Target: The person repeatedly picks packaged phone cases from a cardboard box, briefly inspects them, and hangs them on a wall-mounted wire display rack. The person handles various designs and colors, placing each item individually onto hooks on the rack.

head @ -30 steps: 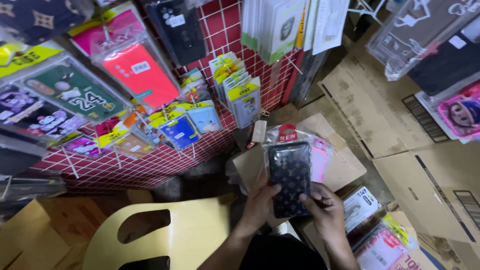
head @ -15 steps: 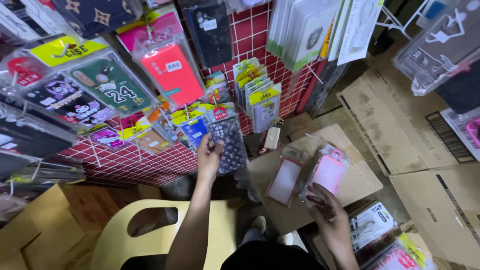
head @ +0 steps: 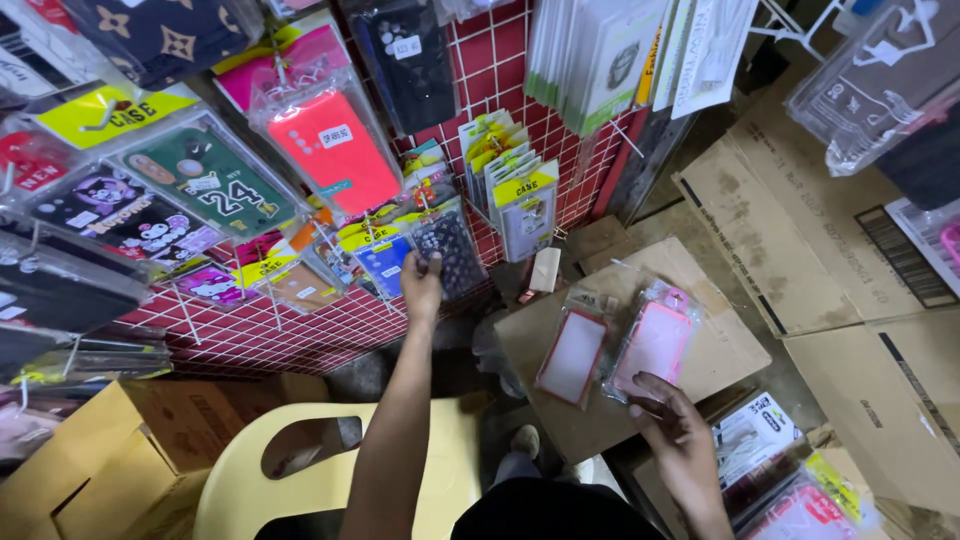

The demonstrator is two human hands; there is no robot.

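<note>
Item: dark patterned phone case (head: pixel 447 250) in a clear packet, held against the red wire grid panel (head: pixel 300 335) among the hanging stock. Left hand (head: pixel 421 285): raised to the panel, fingers closed on the packet's lower edge; whether the packet's hole sits on a hook cannot be told. Right hand (head: pixel 668 420): low and well apart from the left, fingers pinching the bottom of a pink-rimmed case (head: pixel 655 345) in its packet, which lies on the flat cardboard box (head: pixel 700 365). Beside it, just to the left: a red-rimmed case (head: pixel 572 355) in a packet, untouched. Neighbouring stock on the panel: yellow-topped packets (head: pixel 520 200), blue-carded packet (head: pixel 385 262), coral-red case (head: pixel 335 150), green case (head: pixel 205 185). Below: cream plastic chair (head: pixel 255 470), brown cartons (head: pixel 100 450). Risks, as judged: the dark case appears crowded between close packets, so a missed hook would let it slip to the floor gap below; pushing it in could knock the blue-carded packet off its peg. With attention on the panel, the right hand's light pinch could drag the pink-rimmed case off the box edge.
</note>
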